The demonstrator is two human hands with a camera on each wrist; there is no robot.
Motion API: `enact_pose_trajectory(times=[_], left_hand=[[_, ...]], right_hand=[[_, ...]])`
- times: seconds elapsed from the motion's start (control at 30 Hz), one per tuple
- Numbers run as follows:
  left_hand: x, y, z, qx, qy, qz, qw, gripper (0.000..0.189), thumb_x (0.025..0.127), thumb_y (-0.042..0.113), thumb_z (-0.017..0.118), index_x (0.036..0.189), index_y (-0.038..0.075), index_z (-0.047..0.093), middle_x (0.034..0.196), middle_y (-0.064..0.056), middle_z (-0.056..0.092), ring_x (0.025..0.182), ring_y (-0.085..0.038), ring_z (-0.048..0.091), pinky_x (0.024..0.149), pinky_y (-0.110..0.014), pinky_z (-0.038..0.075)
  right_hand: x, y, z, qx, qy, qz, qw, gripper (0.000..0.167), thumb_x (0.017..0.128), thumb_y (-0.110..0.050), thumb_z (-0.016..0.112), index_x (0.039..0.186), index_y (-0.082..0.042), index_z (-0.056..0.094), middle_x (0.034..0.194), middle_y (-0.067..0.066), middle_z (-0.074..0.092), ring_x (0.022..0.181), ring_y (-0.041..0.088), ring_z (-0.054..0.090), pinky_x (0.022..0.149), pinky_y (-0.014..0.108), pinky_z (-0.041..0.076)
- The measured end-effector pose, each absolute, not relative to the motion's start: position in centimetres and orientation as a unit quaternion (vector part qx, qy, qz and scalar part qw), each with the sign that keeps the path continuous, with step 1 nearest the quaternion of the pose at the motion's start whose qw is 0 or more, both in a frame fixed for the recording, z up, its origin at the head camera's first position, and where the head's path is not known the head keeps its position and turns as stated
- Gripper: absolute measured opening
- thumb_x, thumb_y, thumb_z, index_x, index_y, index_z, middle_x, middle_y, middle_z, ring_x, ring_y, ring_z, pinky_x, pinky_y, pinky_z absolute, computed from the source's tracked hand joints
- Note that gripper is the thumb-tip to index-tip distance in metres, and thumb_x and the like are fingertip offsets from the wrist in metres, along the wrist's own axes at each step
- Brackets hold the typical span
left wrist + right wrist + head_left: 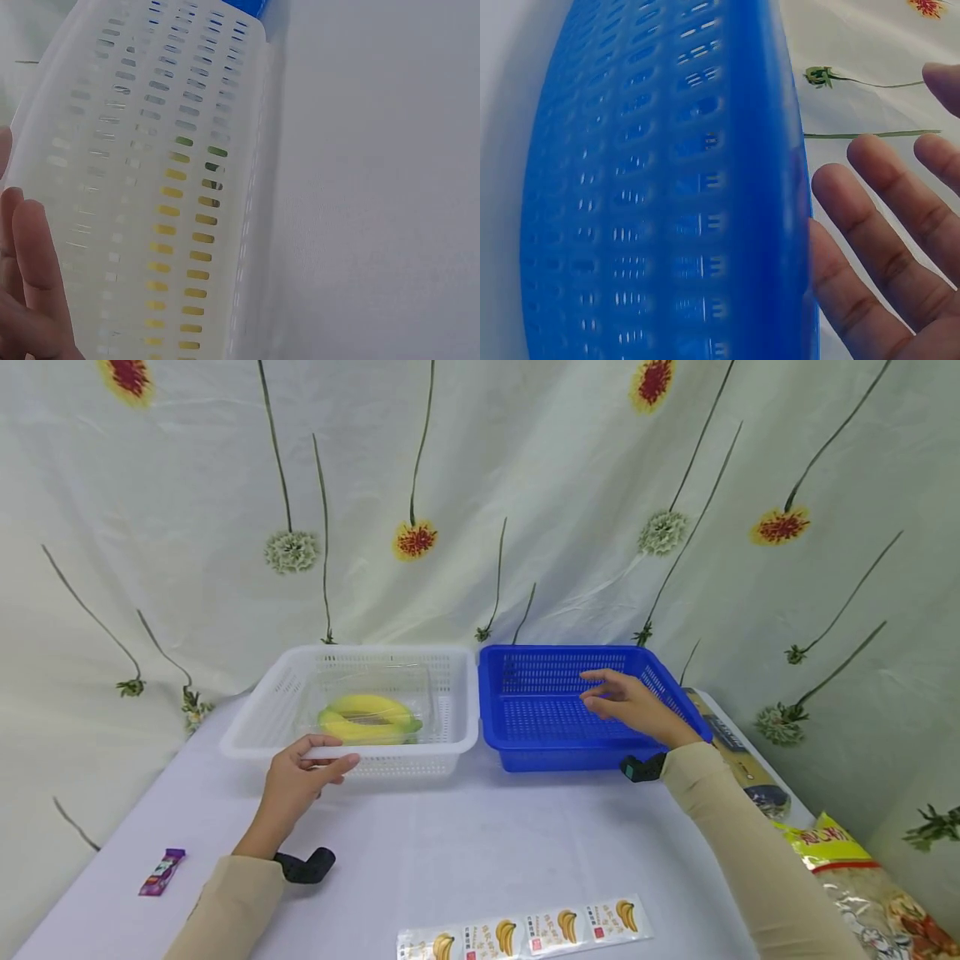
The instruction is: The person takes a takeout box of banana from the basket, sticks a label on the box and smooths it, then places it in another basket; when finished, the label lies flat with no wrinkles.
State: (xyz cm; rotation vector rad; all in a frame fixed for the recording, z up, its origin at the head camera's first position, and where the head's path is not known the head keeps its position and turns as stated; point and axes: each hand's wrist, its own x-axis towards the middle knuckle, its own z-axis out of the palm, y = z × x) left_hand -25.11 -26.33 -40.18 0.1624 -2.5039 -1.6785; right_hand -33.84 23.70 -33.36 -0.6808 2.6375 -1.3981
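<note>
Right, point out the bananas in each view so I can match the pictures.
Head: bananas left of centre, inside the white plastic basket.
Left wrist: left of centre, yellow and green through that basket's slots.
Right wrist: not visible.
Shared landmark: blue plastic basket, right of centre, at the top edge, and across the left and middle, respectively.
</note>
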Motion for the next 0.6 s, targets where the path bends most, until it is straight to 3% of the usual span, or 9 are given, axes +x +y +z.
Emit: enact_pose_trajectory(times=[0.2,0.6], left_hand=[[-25.1,-26.4,-40.1,0.057,-0.827,-0.557,0.057,0.063,0.094,0.037,0.087,0.138,0.002,0.060,0.088,0.009,0.077,0.078,-0.007,0.071,0.064,-0.026,0.048],[-25.3,-26.6,-40.1,0.054,-0.820,-0.568,0.042,0.057,0.097,0.031,0.084,0.139,0.002,0.060,0.090,0.007,0.078,0.076,-0.005,0.070,0.063,-0.026,0.048]], right_hand=[[-34.5,22.6,-32.7,-0.208,0.846,-0.483,0.083,0.053,0.112,-0.012,0.059,0.161,0.003,0.044,0.144,0.031,0.062,0.130,0.048,0.063,0.106,0.053,0.056],[-35.8,20.0,-32.7,-0.194,0.808,-0.536,0.147,0.059,0.110,-0.018,0.065,0.162,0.000,0.043,0.149,0.031,0.057,0.133,0.051,0.058,0.114,0.064,0.045]])
